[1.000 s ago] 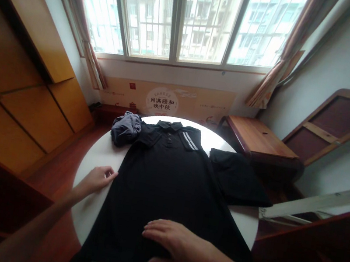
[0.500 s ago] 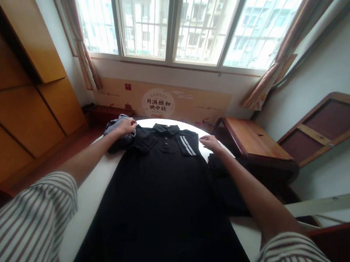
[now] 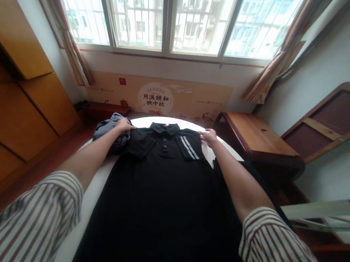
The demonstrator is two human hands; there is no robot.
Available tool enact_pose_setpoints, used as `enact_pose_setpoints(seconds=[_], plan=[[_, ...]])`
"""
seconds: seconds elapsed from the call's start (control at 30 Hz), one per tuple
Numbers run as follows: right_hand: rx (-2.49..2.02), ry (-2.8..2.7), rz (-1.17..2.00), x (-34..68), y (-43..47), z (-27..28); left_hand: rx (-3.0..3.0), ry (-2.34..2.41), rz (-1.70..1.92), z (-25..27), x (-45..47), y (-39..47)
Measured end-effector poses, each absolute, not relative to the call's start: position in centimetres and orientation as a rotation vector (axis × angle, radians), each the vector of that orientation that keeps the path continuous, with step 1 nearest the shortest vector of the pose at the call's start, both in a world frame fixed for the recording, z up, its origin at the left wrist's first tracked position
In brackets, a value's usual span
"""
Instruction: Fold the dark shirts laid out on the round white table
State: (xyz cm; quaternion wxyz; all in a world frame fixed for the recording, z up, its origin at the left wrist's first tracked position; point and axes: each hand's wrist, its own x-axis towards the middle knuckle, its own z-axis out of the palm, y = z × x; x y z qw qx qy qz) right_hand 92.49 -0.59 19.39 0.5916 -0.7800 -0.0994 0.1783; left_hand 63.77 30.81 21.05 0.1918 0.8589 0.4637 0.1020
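A black polo shirt (image 3: 157,199) lies spread front side up, its collar toward the window and its hem toward me. Both short sleeves are folded inward over the chest; the one on the right shows two pale stripes. With fingers pinched, my left hand (image 3: 125,125) grips the shirt's left shoulder edge. My right hand (image 3: 209,137) has thumb and fingertips on the opposite shoulder edge, just outside the striped sleeve. Under the shirt is a white round-edged table (image 3: 83,205).
Crumpled grey-blue clothing (image 3: 104,129) sits beside my left hand. Dark fabric lies under my right forearm. Beyond the table's right side stands a wooden side table (image 3: 257,133). Yellow-brown cabinets (image 3: 2,130) line the left, and a printed banner (image 3: 183,99) hangs below the window.
My right hand has turned slightly and now takes hold of the shirt's shoulder edge. My left hand stays at its shoulder. The camera view has shifted a little.
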Motion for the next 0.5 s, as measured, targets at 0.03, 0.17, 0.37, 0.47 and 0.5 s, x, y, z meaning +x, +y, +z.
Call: enact_pose_setpoints(seconds=[0.03,0.17,0.37,0.47,0.5], plan=[[-1.819,-0.223,0.428,92.6,0.0,19.3,2.381,1.35,0.291,20.9,64.0,30.8],[-1.842,-0.207,0.453,93.2,1.6,18.8,2.273,1.463,0.382,20.4,64.3,30.8],[-1.794,-0.204,0.401,93.6,0.9,18.1,2.076,1.473,0.55,19.6,63.9,30.9],[-1.729,-0.243,0.415,93.0,0.6,18.8,1.963,1.374,0.654,19.7,64.0,30.3],[-1.705,-0.261,0.42,92.8,0.6,19.3,1.923,1.324,0.697,19.9,64.0,30.0]])
